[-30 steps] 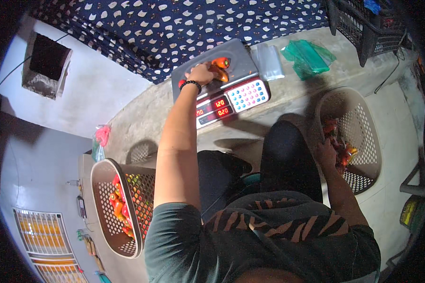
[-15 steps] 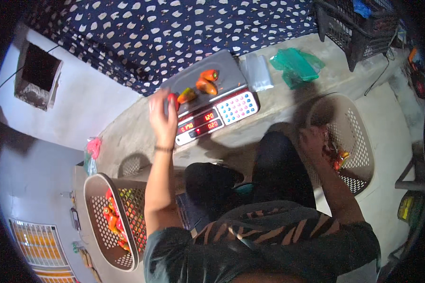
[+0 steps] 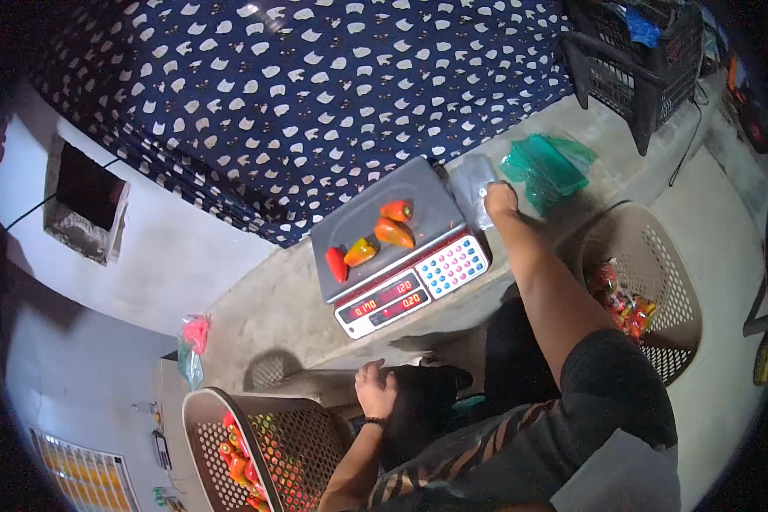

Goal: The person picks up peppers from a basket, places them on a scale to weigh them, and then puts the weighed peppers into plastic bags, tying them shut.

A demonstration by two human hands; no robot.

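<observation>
My right hand (image 3: 501, 201) reaches forward, its fingers pinched on the edge of a stack of clear plastic bags (image 3: 472, 180) lying beside the scale. Near my knee, my left hand (image 3: 375, 391) holds nothing; its fingers are slightly apart. Several small peppers lie on the grey plate of the digital scale (image 3: 333, 229): a red pepper (image 3: 337, 264), a yellow-orange pepper (image 3: 361, 251), an orange pepper (image 3: 393, 232) and a red-orange pepper (image 3: 397, 210). The scale's red display is lit.
At lower left stands a perforated basket (image 3: 303, 444) of loose peppers. Another basket (image 3: 678, 282) at right holds bagged peppers. Green plastic bags (image 3: 555, 171) lie beyond my right hand, near a black crate (image 3: 614, 85). A patterned curtain (image 3: 358, 77) hangs behind the scale.
My left hand has let go of the red pepper on the scale and drawn back to my knee. My right hand has moved from the right basket to the clear bags.
</observation>
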